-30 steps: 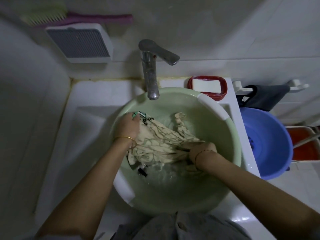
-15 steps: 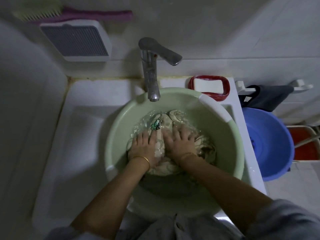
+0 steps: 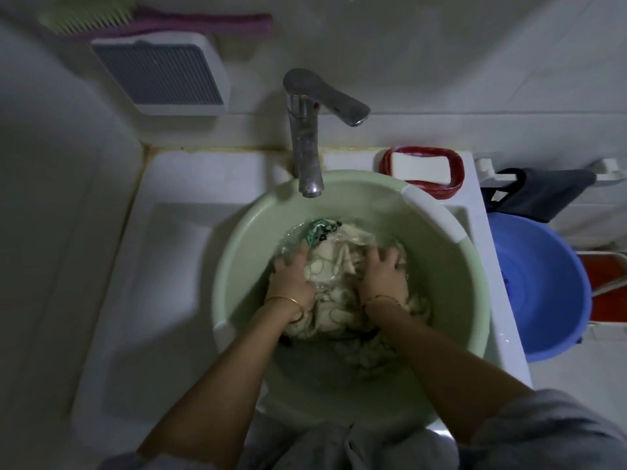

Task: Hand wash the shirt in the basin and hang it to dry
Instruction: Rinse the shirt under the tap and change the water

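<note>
Cream shirt (image 3: 334, 279) bunched, soaking in far half of green basin (image 3: 237, 239). Left hand (image 3: 292, 278) and right hand (image 3: 382, 276) press flat on it, fingers spread, gripping nothing. Faucet (image 3: 305, 147) overhangs far rim; near half open water. Green print on shirt unreadable.
</note>
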A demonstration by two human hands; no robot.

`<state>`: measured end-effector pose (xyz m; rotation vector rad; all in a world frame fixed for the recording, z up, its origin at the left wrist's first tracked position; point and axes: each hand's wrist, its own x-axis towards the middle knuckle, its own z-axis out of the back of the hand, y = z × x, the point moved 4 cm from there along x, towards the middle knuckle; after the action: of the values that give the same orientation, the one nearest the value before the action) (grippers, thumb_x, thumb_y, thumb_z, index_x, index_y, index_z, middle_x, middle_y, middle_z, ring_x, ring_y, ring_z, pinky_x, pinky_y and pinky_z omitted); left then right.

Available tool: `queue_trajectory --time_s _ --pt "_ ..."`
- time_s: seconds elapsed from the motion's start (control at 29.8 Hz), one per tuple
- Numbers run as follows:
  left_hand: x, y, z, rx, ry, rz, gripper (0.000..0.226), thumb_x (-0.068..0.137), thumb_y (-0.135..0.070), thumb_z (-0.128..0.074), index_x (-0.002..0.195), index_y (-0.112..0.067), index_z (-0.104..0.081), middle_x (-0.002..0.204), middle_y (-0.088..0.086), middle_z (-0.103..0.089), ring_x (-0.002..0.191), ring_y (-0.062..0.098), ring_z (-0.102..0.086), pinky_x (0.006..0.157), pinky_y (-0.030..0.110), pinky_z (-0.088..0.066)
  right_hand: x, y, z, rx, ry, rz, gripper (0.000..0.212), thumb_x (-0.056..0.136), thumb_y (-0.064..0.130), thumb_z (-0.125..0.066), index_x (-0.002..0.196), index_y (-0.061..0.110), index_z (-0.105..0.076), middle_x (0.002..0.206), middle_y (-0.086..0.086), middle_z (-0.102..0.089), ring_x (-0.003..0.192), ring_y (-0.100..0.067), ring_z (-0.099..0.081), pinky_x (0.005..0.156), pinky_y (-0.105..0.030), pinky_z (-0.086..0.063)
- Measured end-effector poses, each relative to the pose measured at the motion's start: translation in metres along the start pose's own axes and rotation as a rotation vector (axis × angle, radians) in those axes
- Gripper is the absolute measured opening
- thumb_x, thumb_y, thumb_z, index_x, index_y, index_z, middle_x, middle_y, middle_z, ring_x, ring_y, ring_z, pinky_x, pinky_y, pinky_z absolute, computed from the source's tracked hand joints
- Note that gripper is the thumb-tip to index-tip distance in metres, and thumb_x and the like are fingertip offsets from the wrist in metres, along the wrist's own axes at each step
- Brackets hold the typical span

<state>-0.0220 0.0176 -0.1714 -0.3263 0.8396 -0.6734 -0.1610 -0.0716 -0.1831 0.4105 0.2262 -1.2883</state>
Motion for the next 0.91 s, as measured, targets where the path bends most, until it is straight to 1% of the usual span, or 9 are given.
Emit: queue_trajectory --time_s 0.1,0.17,0.27,0.4,0.47,0.54,0.6,0.74,0.91 --pt "-0.001 -0.019 0.005 -0.871 0.038 0.101 0.07 0.065 -0.003 -0.052 0.133 -0.015 -0.053 0.123 0.016 -0.06 0.105 0.029 -0.06 0.086 0.034 -0.05 -0.006 0.013 0.007 0.376 0.117 0.014 0.039 0.087 0.041 -0.06 0.114 0.012 -0.057 0.119 -0.01 -0.056 0.104 -0.03 -0.059 0.086 -0.038 -0.051" --pt "-0.005 -0.034 0.004 -1.315 0.104 0.225 0.031 0.078 -0.018 -0.049 0.092 -0.004 -0.073 0.083 0.015 -0.071 0.074 0.026 -0.068 0.067 0.028 -0.055 -0.023 0.026 0.029 0.528 0.069 0.162 0.043 0.082 0.056 -0.059 0.098 0.017 -0.066 0.099 -0.005 -0.068 0.09 -0.023 -0.063 0.078 -0.034 -0.051" --pt "-0.008 -0.043 0.0 -1.455 0.13 0.334 0.055 0.094 -0.048 -0.035 0.08 -0.009 -0.071 0.078 0.011 -0.07 0.071 0.024 -0.067 0.069 0.031 -0.05 -0.052 0.045 0.063 0.535 -0.026 0.329 0.053 0.077 0.072 -0.046 0.062 0.023 -0.057 0.07 0.006 -0.06 0.068 -0.016 -0.056 0.059 -0.029 -0.042" --pt "-0.037 -0.053 -0.007 -1.453 0.124 0.364 0.047 0.102 -0.031 -0.028 0.068 -0.01 -0.053 0.066 0.007 -0.048 0.062 0.019 -0.052 0.075 0.031 -0.047 -0.063 0.067 0.075 0.376 -0.19 0.398 0.062 0.076 0.067 -0.016 0.052 0.02 -0.049 0.059 0.0 -0.056 0.06 -0.019 -0.054 0.053 -0.027 -0.033" --pt "-0.045 -0.056 -0.013 -1.447 0.139 0.378 0.05 0.101 -0.023 -0.031 0.058 -0.011 -0.055 0.053 0.009 -0.049 0.043 0.015 -0.055 0.046 0.018 -0.047 -0.055 0.067 0.069 0.348 -0.22 0.39 0.063 0.081 0.057 -0.016 0.059 0.017 -0.058 0.062 -0.005 -0.059 0.061 -0.021 -0.055 0.051 -0.026 -0.031" --pt "-0.048 -0.057 -0.015 -1.32 0.172 0.376 0.043 0.1 -0.02 -0.033 0.062 -0.011 -0.051 0.041 0.006 -0.051 0.034 0.01 -0.052 0.035 0.011 -0.04 -0.046 0.059 0.07 0.361 -0.239 0.399 0.052 0.085 0.049 -0.023 0.056 0.017 -0.053 0.059 -0.003 -0.052 0.058 -0.022 -0.053 0.046 -0.024 -0.024" --pt "-0.041 -0.056 -0.008 -1.141 0.194 0.355 0.035 0.098 -0.027 -0.037 0.08 -0.006 -0.059 0.064 0.011 -0.062 0.064 0.017 -0.062 0.06 0.02 -0.049 -0.032 0.045 0.072 0.286 -0.207 0.374 0.046 0.091 0.045 -0.028 0.059 0.02 -0.05 0.063 -0.001 -0.052 0.06 -0.02 -0.049 0.048 -0.022 -0.027" --pt "-0.023 -0.033 0.032 -0.176 -0.384 -0.047 0.028 0.081 -0.038 -0.053 0.092 -0.014 -0.062 0.099 0.019 -0.063 0.085 0.03 -0.06 0.064 0.031 -0.045 -0.012 0.011 0.064 -0.021 -0.02 0.182 0.036 0.091 0.048 -0.039 0.098 0.02 -0.061 0.103 -0.006 -0.062 0.087 -0.024 -0.056 0.07 -0.03 -0.048" --pt "-0.023 -0.022 0.003 0.751 -0.233 -0.184 0.08 0.086 -0.044 -0.05 0.148 -0.037 0.0 0.155 0.017 0.002 0.14 0.04 -0.009 0.111 0.054 -0.016 -0.01 0.027 0.034 -0.32 0.049 0.301 0.08 0.089 0.058 -0.042 0.149 0.032 0.004 0.158 -0.006 0.005 0.141 -0.042 -0.01 0.106 -0.06 -0.023"
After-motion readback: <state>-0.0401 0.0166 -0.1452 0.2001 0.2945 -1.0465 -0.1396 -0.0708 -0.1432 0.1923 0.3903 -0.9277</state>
